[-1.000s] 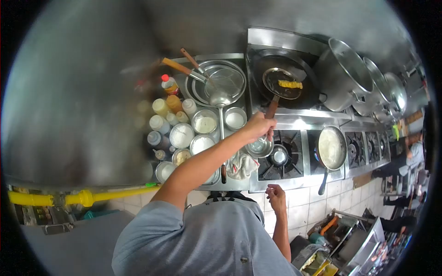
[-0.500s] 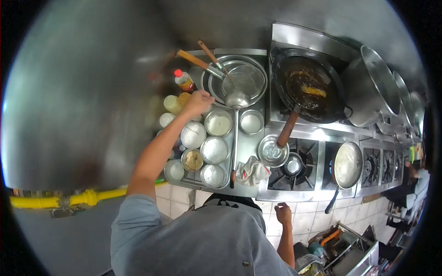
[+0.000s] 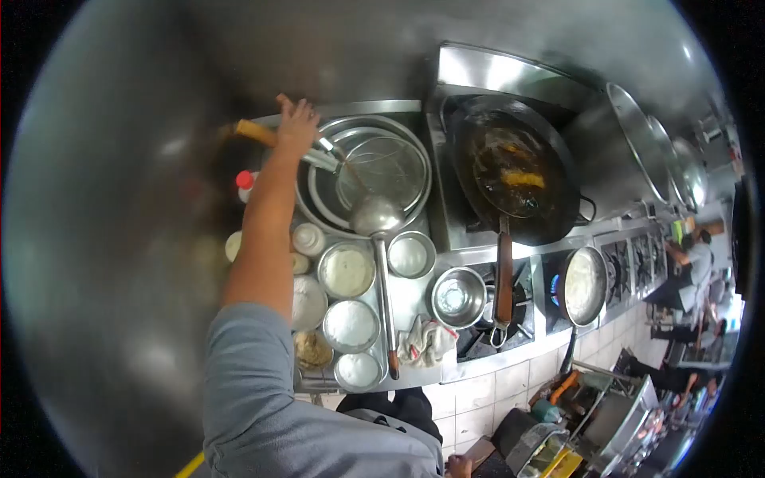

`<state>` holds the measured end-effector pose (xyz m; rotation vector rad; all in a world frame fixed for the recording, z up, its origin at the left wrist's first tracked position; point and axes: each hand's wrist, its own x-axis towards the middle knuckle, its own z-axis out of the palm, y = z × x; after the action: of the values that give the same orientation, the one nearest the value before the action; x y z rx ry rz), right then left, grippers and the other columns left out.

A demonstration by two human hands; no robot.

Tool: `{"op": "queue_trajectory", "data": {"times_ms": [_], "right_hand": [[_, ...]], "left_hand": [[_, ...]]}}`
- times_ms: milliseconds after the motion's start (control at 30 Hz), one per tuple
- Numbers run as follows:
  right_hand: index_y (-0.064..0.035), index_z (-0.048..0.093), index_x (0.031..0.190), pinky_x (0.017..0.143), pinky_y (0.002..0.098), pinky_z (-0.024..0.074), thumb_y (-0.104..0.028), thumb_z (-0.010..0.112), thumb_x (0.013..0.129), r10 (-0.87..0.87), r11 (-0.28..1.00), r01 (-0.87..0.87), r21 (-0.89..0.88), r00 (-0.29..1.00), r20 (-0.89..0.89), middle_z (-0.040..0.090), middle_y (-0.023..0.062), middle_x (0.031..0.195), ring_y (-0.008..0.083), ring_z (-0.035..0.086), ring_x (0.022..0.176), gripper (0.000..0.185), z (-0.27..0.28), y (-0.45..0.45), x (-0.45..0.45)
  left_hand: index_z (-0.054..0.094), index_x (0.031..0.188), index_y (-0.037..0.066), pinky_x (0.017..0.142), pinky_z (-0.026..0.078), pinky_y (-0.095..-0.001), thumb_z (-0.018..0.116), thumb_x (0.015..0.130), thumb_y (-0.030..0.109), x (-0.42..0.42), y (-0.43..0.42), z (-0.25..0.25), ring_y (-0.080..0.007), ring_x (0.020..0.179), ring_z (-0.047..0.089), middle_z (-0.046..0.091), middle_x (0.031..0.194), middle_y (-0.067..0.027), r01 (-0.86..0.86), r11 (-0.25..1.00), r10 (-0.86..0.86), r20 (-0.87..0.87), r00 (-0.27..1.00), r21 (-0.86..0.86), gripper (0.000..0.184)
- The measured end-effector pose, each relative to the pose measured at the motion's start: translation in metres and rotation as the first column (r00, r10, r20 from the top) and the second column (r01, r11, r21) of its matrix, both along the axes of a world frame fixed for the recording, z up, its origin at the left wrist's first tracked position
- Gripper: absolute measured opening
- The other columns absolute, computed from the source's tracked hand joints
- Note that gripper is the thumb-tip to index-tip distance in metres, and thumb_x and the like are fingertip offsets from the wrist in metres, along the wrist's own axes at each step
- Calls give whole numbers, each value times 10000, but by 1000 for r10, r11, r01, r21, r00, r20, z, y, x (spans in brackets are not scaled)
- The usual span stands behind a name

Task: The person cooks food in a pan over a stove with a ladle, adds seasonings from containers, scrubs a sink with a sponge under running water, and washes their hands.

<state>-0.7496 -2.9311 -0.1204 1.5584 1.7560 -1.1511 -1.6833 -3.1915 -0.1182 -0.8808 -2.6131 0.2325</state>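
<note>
My left hand [image 3: 297, 127] is stretched to the far back corner of the counter, over the handles of two tools: a thin tool [image 3: 325, 144] with a slim wooden handle, and a strainer [image 3: 386, 169] with a thicker yellowish handle. The fingers are fanned a little over the slim handle; its wooden tip pokes out beyond them, but I cannot tell whether they are closed on it or only lying against it. Both tools slant across the nested round bowls [image 3: 425, 171], heads inward and handles over the left rim. The thin tool should be light and stiff, easy to pinch with fingers and thumb; the wood past the metal collar looks the best place to take it, since the collar could be slick with grease. The strainer will likely feel heavier toward its mesh, so it would want a full wrap of the palm around the wood, and the wire deserves care because it could bend. The two handles lie close together, so a loose grab might catch both, and the ladle [image 3: 377, 215], whose cup rests at the near edge of the bowls, could get knocked. Neither tool seems fragile. My right hand [image 3: 459, 465] is down at the bottom edge, mostly out of view; I cannot tell how its fingers stand or whether it holds anything.
</note>
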Motion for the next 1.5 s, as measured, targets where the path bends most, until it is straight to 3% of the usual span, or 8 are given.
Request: {"op": "queue_trajectory", "data": {"times_ms": [33,233,267,300,333,367,1300,1500], "right_hand": [[-108,439,544,450,376,272,-159,498,831,-62,998,57,-32,979,-196,380,-32,532,110,338,519,298,30,-21,-15],[-43,734,936,565,353,572,-181,596,888,788,605,-777,174,615,5,709,137,738,152,674,583,202,-126,-2,166],[-108,750,960,635,360,588,-229,589,848,96,995,-97,-13,957,275,723,135,772,133,688,617,231,-44,-27,45],[32,705,912,472,300,516,-138,608,905,232,972,-234,-5,967,-103,701,120,725,175,672,593,196,-95,-11,91],[41,703,951,496,320,542,-197,590,911,-286,958,285,-26,957,-58,710,132,761,198,692,628,267,-66,-23,34],[47,682,1039,517,328,565,-230,588,916,-327,945,323,-56,938,-111,712,145,799,210,701,649,317,-79,-15,26],[42,668,1067,532,303,528,-190,683,894,-142,989,116,-91,914,-380,705,125,781,180,678,623,290,-122,38,-3],[25,648,1120,508,289,523,-174,647,934,79,994,-19,111,817,-571,699,110,796,156,663,612,273,-122,115,-58]], "left_hand": [[616,1311,103,1184,221,-597,781,772,238,4,1,20,-323,1349,484,528,1427,-166,-62,986,79,110,991,-153,580],[777,1044,134,1094,362,-556,754,792,350,-8,-16,109,-312,1171,638,726,1120,-137,17,928,172,468,867,-373,332],[796,1000,132,1012,483,-504,714,837,471,-4,-14,128,-313,1063,702,757,1029,-128,54,928,155,515,843,-368,385],[796,1000,132,1012,483,-504,714,837,471,-7,-11,136,-313,1063,702,757,1029,-128,57,924,157,511,845,-378,385],[797,981,126,911,527,-468,718,837,454,-10,-8,143,-300,983,723,762,984,-115,151,908,35,431,902,-391,366],[798,962,121,811,571,-433,722,838,437,-8,-4,150,-287,903,743,768,939,-102,239,881,-93,346,934,-409,348],[606,1169,112,841,566,-484,729,844,204,174,-29,301,-383,961,699,680,1050,-188,-169,983,169,10,986,69,359],[636,1131,-71,474,529,-316,719,864,160,233,82,287,-134,615,640,652,793,-97,-362,794,-159,742,651,488,362]]}}
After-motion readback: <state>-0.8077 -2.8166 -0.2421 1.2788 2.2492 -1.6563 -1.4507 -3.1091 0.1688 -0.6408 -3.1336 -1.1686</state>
